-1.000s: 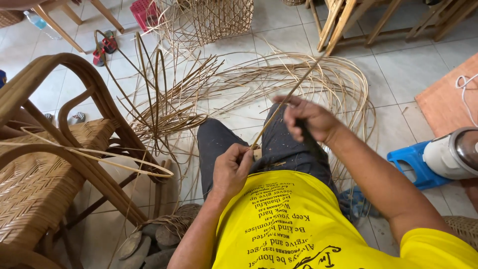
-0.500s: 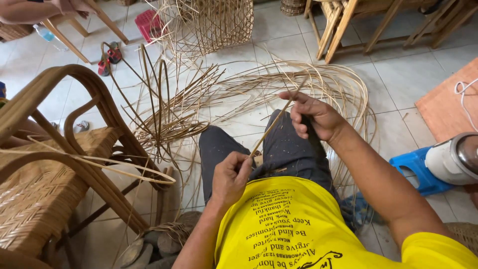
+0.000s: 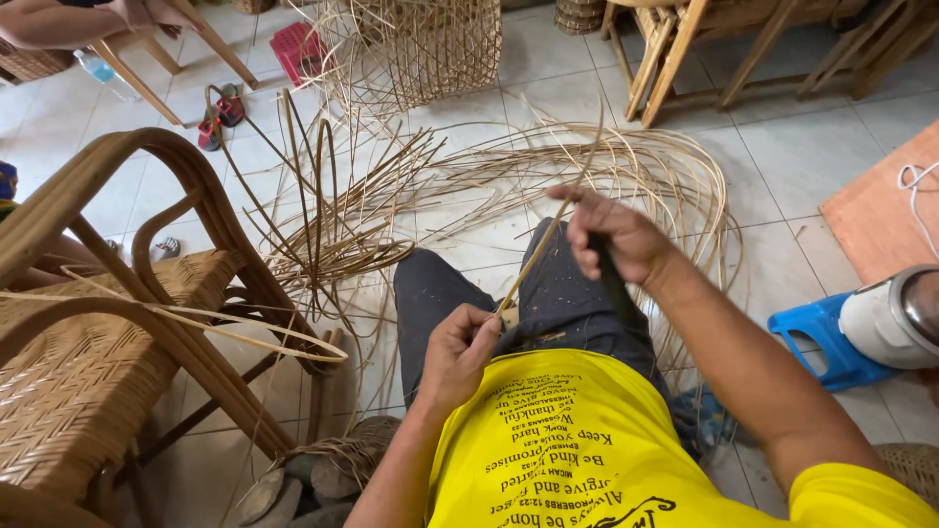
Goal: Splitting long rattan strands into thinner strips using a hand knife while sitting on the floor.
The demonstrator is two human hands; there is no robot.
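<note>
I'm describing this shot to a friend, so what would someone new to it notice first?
Probably the two hands at centre: the left hand pinches a thin rattan strip near the lap, while the right hand grips a dark-handled tool higher up along it. Behind them a tangle of loose rattan strands sprawls over the tiled floor, and a woven rattan chair fills the left.

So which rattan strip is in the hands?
The single pale strip running between left hand and right hand; the others lie loose on the floor.
</note>
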